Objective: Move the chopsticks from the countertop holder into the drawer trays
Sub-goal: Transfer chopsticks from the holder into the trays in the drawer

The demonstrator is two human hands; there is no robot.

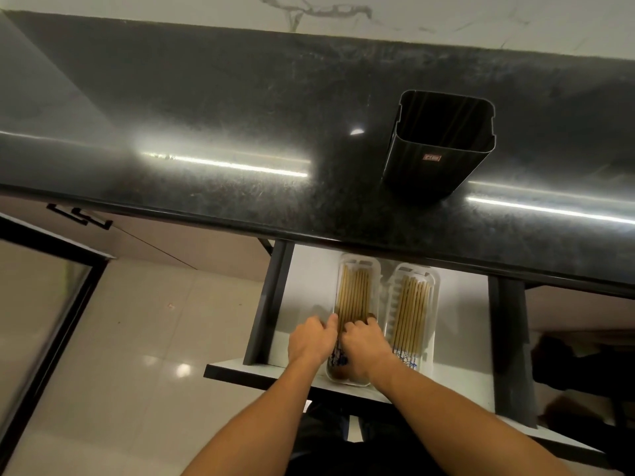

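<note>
Hands point(311, 338) point(364, 341) curled on tan chopsticks point(354, 293), blue-patterned ends point(338, 356).

The countertop point(206, 97) is showing glossy black with fine pale speckles, and the holder point(422, 166) is showing plain black with a small red label point(432, 157). The chopsticks point(354, 293) are showing tan shafts and blue-and-white patterned ends. The trays point(376, 269) are looking clear, the drawer point(309, 280) white inside with dark grey sides.

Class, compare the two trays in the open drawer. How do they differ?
The left hand and right hand are on the left tray's chopsticks; the right tray is untouched. The left tray's near end is mostly hidden; the right tray's patterned chopstick ends show. Both are clear and hold chopsticks lengthwise.
</note>
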